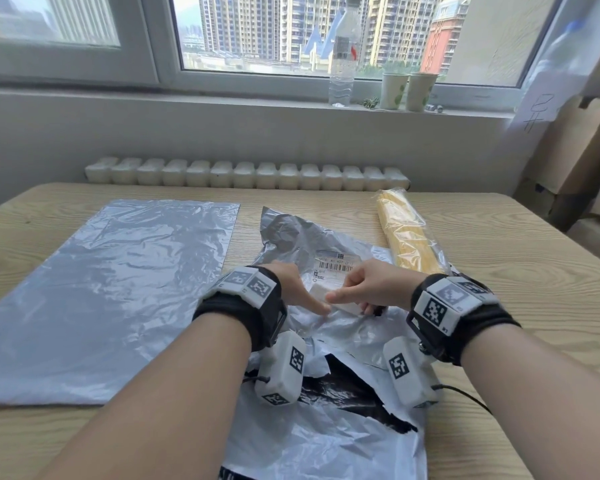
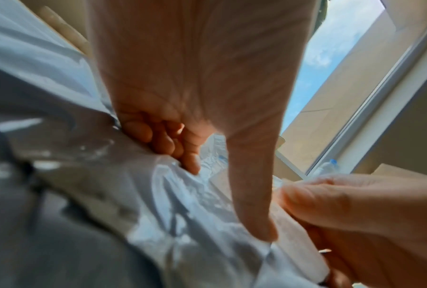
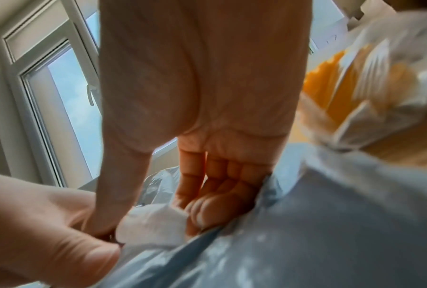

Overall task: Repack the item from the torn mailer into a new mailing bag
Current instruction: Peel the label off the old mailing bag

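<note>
The torn mailer (image 1: 329, 434), crumpled silver film with a black inside and a printed label (image 1: 333, 266), lies at the table's middle. My left hand (image 1: 305, 296) (image 2: 228, 194) pinches its film, fingers curled and thumb pressed down. My right hand (image 1: 357, 296) (image 3: 148, 220) holds a white fold of the mailer (image 3: 155, 231) between thumb and curled fingers, touching the left thumb. The item, a yellow roll in clear wrap (image 1: 409, 237) (image 3: 342, 85), lies on the table to the right, outside the mailer. The new grey mailing bag (image 1: 108, 296) lies flat on the left.
The wooden table (image 1: 520, 271) stands against a wall with a white radiator (image 1: 246, 174). A water bottle (image 1: 342, 53) and two paper cups (image 1: 407, 90) stand on the window sill. Cardboard (image 1: 575, 161) leans at the far right.
</note>
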Motion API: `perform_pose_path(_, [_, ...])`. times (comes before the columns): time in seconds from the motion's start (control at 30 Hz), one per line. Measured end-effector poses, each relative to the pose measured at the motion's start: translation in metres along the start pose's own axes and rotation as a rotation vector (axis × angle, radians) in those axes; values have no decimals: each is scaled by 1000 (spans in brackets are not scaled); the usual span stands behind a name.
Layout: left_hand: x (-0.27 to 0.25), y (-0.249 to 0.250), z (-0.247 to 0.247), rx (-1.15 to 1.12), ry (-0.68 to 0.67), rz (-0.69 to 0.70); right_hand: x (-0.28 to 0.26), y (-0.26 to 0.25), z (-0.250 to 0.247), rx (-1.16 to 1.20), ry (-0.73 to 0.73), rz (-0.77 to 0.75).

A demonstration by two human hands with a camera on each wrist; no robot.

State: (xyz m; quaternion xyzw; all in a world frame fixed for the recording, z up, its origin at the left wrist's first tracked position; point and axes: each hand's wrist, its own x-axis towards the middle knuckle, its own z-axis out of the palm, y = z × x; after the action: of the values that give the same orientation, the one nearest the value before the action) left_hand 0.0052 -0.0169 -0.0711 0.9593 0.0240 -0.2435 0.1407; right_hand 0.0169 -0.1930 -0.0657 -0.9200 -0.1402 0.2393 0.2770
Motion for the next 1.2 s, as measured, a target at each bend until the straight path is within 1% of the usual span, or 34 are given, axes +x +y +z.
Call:
perform_pose_path(0.07, [1, 2, 2, 21, 19, -22, -2, 3, -3, 4, -39, 21])
perform_pose_path(0.13, [1, 7, 4, 55, 51, -40, -2, 5, -3, 0, -45, 41])
perform_pose_path(0.23, [-3, 12, 4, 114, 68, -67, -2, 5, -1, -11, -21, 53])
perform_pose_path(0.6, [-2, 11, 5, 120, 62, -81, 0, 8, 1, -40, 72, 62])
perform_pose_path(0.9, [-1, 10, 5, 101, 55, -62, 1, 8, 1, -56, 117, 71])
perform_pose_path(0.97, [-2, 7, 2, 94, 42, -37, -1, 8, -1, -34, 86, 70])
perform_pose_path(1.1, [-2, 2, -13, 111, 13, 16, -6, 9, -9, 97, -17, 91])
perform_pose_path(1.2, [-2, 5, -14, 186, 24, 16, -3, 0, -7, -21, 34, 45])
